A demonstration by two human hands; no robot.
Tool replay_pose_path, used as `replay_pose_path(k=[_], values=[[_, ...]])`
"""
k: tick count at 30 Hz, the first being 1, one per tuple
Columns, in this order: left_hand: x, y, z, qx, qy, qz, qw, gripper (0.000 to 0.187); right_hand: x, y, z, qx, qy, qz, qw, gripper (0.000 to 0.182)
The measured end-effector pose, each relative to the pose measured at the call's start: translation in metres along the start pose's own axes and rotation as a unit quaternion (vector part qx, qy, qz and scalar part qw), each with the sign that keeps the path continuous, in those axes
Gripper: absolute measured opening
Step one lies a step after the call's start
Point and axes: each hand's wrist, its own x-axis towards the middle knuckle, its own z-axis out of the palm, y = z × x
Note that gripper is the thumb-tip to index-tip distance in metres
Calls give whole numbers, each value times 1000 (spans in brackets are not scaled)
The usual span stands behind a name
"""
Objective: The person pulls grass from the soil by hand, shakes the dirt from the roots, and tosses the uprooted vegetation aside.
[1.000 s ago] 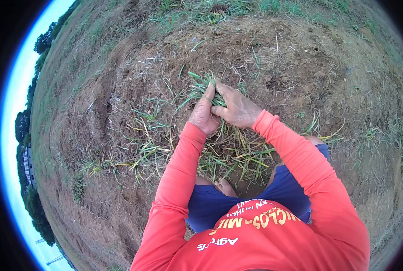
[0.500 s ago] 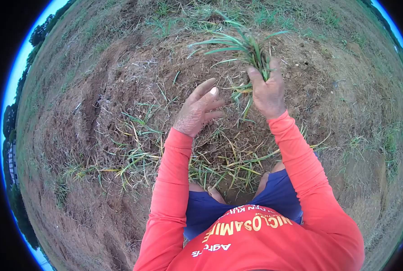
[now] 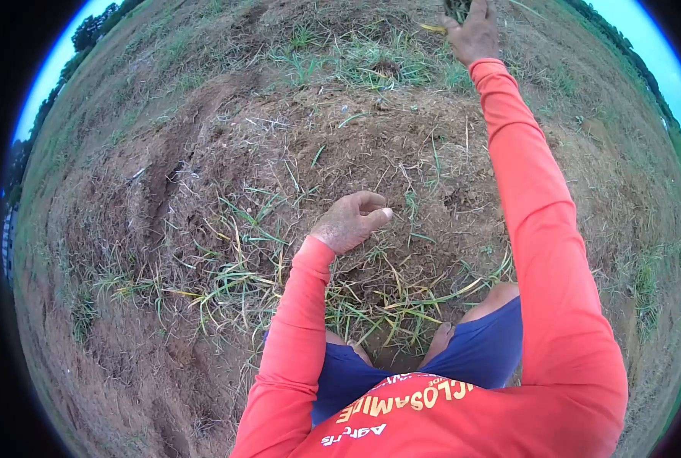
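Note:
High at the top of the head view, my right hand [image 3: 474,34] grips a clump of grass [image 3: 456,9] at the end of an outstretched arm. Most of the clump is cut off by the picture's upper edge. My left hand [image 3: 353,221] hovers over the bare soil in the middle, loosely curled, with the thumb apart from the fingers and nothing held. Below it, long green and yellowing grass blades [image 3: 390,301] lie strewn on the ground in front of my feet.
A soil mound [image 3: 371,145] with dry stalks lies ahead of me. Beyond it grows a green grass tuft [image 3: 386,65]. More loose blades [image 3: 233,282] lie at the left, near a furrow [image 3: 168,191]. My bent knees [image 3: 497,301] are close in front.
My right hand has swung forward and up with the grass clump, out to the picture's top edge. My left hand has dropped lower and its fingers have curled in.

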Motion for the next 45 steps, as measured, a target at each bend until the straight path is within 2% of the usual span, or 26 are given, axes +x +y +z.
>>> replay_pose_path(k=[2, 3, 5, 6, 8, 10, 12, 14, 18, 21, 24, 25, 27, 28, 30, 33, 36, 39, 42, 45], values=[[-3, -10, 3, -4, 15, 5, 1000, 51, -35, -16, 17, -61, -17, -11, 998, 60], [-4, -13, 0, -6, 29, 8, 1000, 51, -54, -23, 15, -7, -90, 28, 996, 63], [-7, -10, -10, 43, 50, -8, 998, 49, -124, -29, 13, 31, -216, 64, 974, 32], [-9, -11, -12, 67, 54, -19, 996, 49, -175, -30, 7, 57, -300, 36, 951, 24], [-3, -20, -13, 135, 83, -11, 987, 47, -266, -35, -19, 88, -490, -14, 867, 25], [-1, -22, -13, 169, 102, -16, 980, 47, -322, -34, -46, 110, -590, 22, 799, 28], [-3, -24, -14, 194, 63, -30, 979, 47, -334, -33, -64, 73, -673, 34, 735, 29], [-2, -27, -14, 236, 37, -41, 970, 48, -313, -40, -81, 46, -736, 62, 672, 29], [2, -23, -13, 294, 9, -62, 954, 49, -301, 0, -78, 18, -672, 115, 731, 26], [3, -23, -11, 297, 13, -54, 953, 51, -304, 52, -70, -17, -574, 149, 805, 28], [-1, -28, -9, 311, 23, -62, 948, 53, -301, 78, -71, -8, -487, 216, 846, 42], [-2, -28, -8, 317, 22, -69, 946, 54, -298, 83, -70, -6, -478, 211, 853, 48], [-2, -25, -13, 316, -19, -82, 945, 55, -293, 99, -71, -4, -457, 212, 864, 58], [-3, -38, -11, 296, 13, -65, 953, 55, -301, 101, -75, 0, -445, 217, 869, 60], [-1, -31, -12, 313, -1, -76, 947, 56, -299, 96, -78, -23, -456, 182, 871, 59], [-5, -26, -11, 327, 4, -93, 940, 58, -300, 91, -77, 19, -492, 178, 852, 64], [-2, -26, -10, 336, -8, -103, 936, 59, -317, 91, -58, 27, -461, 130, 877, 58], [1, -28, -7, 349, -5, -86, 933, 59, -313, 69, -54, 15, -493, 155, 856, 52], [-4, -20, -4, 340, -2, -104, 935, 57, -318, 66, -45, 9, -476, 171, 863, 47], [-3, -27, -7, 338, -3, -102, 935, 58, -307, 49, -53, 4, -490, 143, 860, 43]])
